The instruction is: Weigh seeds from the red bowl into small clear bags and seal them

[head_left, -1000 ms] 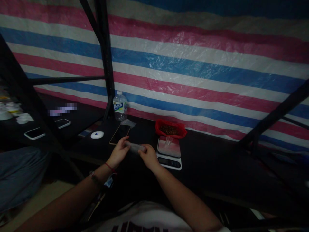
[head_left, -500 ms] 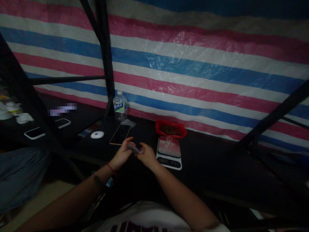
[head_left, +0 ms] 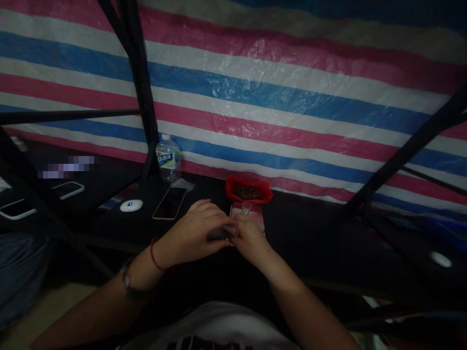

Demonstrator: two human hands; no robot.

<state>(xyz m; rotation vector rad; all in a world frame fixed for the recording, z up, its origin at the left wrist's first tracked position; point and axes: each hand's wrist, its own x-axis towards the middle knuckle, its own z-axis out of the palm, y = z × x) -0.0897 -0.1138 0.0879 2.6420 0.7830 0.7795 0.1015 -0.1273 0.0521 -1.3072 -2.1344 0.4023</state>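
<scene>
A small, see-through plastic bag (head_left: 232,228), blurred and mostly covered by fingers, is between my two hands in front of the scale. My right hand (head_left: 251,238) pinches it from the right. From the left, my left hand (head_left: 199,228) arches over with its fingertips meeting at the bag, and a dark gap shows under the palm. Behind my right hand lies the digital scale (head_left: 258,218), its front part hidden. A small clear plastic piece (head_left: 246,208) rests on the scale's plate. Just beyond is an opened red bag (head_left: 230,190) full of small brown bits.
Left of my hands lie a phone (head_left: 170,203), a thin clear plastic sheet (head_left: 183,184) and a white oval device (head_left: 132,205). A plastic bottle (head_left: 168,163) stands by the black metal post (head_left: 143,92). Striped sheeting (head_left: 273,97) hangs behind the black table (head_left: 306,238).
My hands have moved right, now covering the scale's front. My left hand has turned palm-down over the plastic bag. The view has shifted slightly right.
</scene>
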